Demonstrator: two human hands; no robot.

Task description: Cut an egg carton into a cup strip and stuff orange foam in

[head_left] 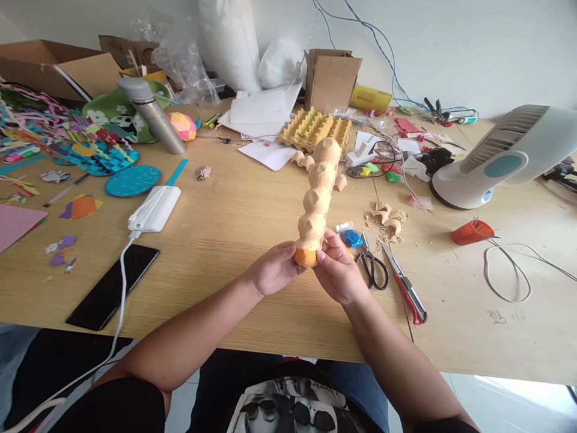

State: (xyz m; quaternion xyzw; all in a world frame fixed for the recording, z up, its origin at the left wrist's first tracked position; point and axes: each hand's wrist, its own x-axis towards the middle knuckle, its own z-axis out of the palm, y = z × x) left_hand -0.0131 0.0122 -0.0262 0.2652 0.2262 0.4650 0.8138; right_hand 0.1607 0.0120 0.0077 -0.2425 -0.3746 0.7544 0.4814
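Note:
Both my hands hold the near end of a long strip of egg-carton cups [319,195] that points away from me over the wooden table [234,228]. An orange ball [305,257] sits in the strip's nearest cup. My left hand [273,269] is closed around the left side of that end. Closed on the right side is my right hand [338,270], fingers pinching the cup edge. Scissors [373,266] and a red utility knife [408,288] lie just right of my right hand, beside a small blue object [351,239].
A yellow egg tray [315,127], cardboard box [331,81], white papers and a metal bottle [151,114] stand farther back. A fan [500,157] and orange cup [471,231] are at right. A black phone [112,287], white power bank [155,208] and colourful paper scraps lie left. Cut carton bits [388,218] lie nearby.

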